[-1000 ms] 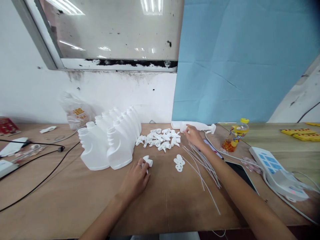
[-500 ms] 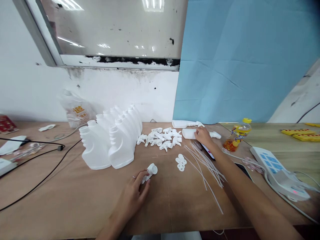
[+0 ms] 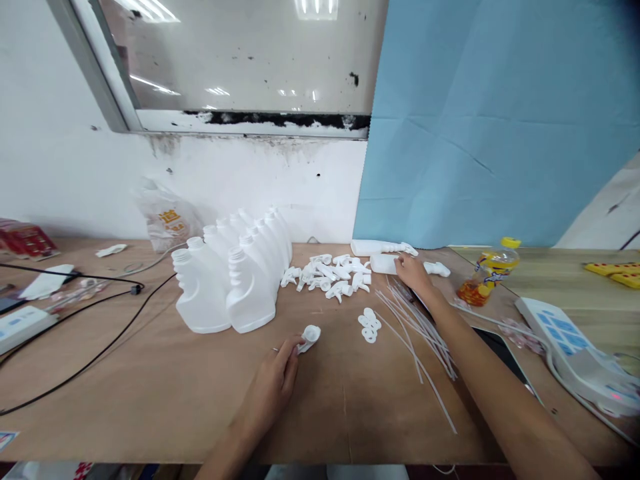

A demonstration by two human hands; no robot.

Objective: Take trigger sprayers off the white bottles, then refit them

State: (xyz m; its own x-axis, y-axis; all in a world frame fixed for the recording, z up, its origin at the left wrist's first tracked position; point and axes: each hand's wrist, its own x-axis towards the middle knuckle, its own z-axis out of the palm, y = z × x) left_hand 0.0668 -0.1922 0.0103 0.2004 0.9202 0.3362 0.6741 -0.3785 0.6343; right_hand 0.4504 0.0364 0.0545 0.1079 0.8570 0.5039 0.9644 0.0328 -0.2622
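My left hand (image 3: 274, 380) pinches a white spray head (image 3: 310, 337) above the brown table, its round collar facing up. Farther right, my right hand (image 3: 414, 275) is closed on the middle of a lying white spray bottle (image 3: 384, 264), whose spray head points right. Another assembled bottle (image 3: 367, 247) lies just behind it. A heap of white spray heads (image 3: 333, 273) sits between the hands and the standing white bottles (image 3: 250, 293). White rings (image 3: 369, 325) and thin clear tubes (image 3: 417, 333) lie near my right forearm.
At the right are a drink bottle (image 3: 487, 273), a dark phone (image 3: 503, 353) and a white power strip (image 3: 575, 353). Black cables (image 3: 113, 340) cross the left side of the table (image 3: 165, 407). A plastic bag (image 3: 167, 217) stands by the wall.
The view has shifted slightly, so most things appear farther right. The spray head in my left hand has turned, and my left fingers have closed more around it. My right hand remains on the lying bottle.
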